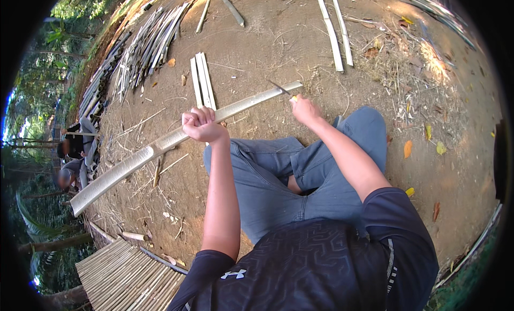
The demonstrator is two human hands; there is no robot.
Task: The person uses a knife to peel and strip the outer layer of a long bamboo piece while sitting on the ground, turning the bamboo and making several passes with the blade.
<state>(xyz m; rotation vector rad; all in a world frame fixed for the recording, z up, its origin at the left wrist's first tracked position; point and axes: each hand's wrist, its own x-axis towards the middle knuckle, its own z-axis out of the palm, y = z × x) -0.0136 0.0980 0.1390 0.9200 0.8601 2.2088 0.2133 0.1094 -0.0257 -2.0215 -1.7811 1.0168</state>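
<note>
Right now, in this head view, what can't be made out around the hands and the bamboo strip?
- Knife: its handle is hidden inside the right hand; only a thin dark blade shows.
- Bamboo strip: the gripped stretch is covered by the left hand.
- People at the left rim: too small and fisheye-bent to tell what they do.
- Woven mat: cut off by the lower edge.

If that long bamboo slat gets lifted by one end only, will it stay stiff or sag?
The bamboo slat is long and thin, so it would probably flex and droop somewhat at its free end. It looks fairly light, as the left hand holds it up with a single fist. Its curved, smooth face may twist or slip in a loose grip while the right hand works at its far end with a knife.
</note>
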